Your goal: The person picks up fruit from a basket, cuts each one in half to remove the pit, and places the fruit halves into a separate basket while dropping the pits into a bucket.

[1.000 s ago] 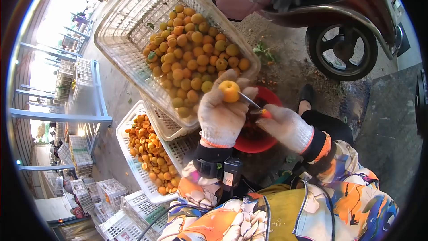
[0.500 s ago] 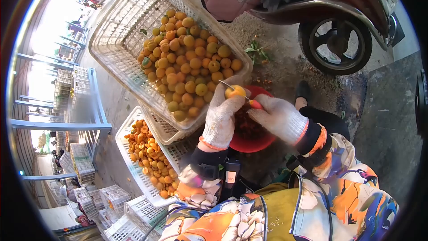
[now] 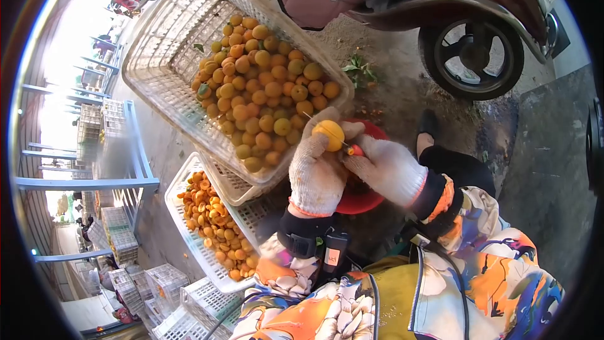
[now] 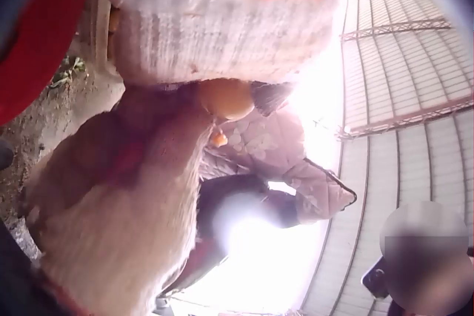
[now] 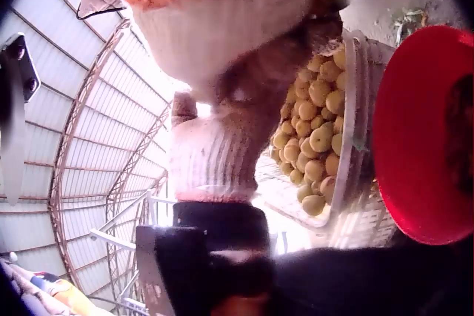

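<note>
In the head view a gloved left hand (image 3: 316,173) holds a yellow-orange fruit (image 3: 328,135) between thumb and fingers. The gloved right hand (image 3: 391,170) grips a red-handled knife (image 3: 356,150) beside it; the thin blade lies across the fruit, its tip showing past the far side. How deep the blade sits cannot be told. Both hands are over a red bowl (image 3: 362,204) of dark bits, partly covering it. The left wrist view shows the fruit (image 4: 228,99) under the glove cuff. In the right wrist view, the gloves hide knife and fruit.
A large crate (image 3: 157,97) of whole fruit stands beyond the hands. Below it at the left is a white crate (image 3: 182,226) of split fruit. A scooter wheel (image 3: 472,60) stands at upper right, a shoe (image 3: 428,123) near the bowl, and stacked crates (image 3: 119,233) at far left.
The fruit has turned within the left hand, and the blade now lies across it instead of reaching its side. The two hands have drawn closer together. The head view has shifted slightly.
</note>
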The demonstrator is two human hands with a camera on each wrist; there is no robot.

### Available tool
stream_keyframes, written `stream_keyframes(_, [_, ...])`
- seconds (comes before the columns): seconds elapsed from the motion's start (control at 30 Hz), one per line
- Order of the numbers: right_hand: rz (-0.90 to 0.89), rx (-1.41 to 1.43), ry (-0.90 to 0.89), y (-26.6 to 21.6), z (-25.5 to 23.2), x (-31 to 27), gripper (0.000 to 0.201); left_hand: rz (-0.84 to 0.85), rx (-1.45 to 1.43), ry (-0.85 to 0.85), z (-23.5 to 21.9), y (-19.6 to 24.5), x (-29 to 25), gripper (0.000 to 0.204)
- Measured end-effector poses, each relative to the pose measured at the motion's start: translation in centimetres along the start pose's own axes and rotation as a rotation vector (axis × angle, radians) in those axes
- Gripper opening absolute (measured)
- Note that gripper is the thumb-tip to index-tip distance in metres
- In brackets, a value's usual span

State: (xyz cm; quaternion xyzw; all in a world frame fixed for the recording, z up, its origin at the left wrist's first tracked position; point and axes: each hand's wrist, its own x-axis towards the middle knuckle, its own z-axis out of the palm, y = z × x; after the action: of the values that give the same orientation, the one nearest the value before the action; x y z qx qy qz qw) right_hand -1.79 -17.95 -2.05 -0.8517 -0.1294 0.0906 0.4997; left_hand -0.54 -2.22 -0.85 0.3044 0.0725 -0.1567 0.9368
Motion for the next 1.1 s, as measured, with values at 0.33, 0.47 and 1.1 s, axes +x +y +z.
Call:
stream_keyframes(0.33, [0.052, 0.038, -0.081, 0.3, -0.4, 0.4, 0.032, 0.085, 0.335, 0.107, -1.2, 0.5, 0.5, 0.049])
stream_keyframes(0.47, [0.000, -0.036, -0.129, 0.5, -0.4, -0.2, 0.034, 0.125, 0.114, 0.199, -2.6, 0.8, 1.4, 0.046])
stream_keyframes(1.1, [-0.117, -0.017, -0.086, 1.8, 0.8, -0.3, 0.030, 0.164, 0.292, 0.172, -2.8, -0.6, 1.2, 0.048])
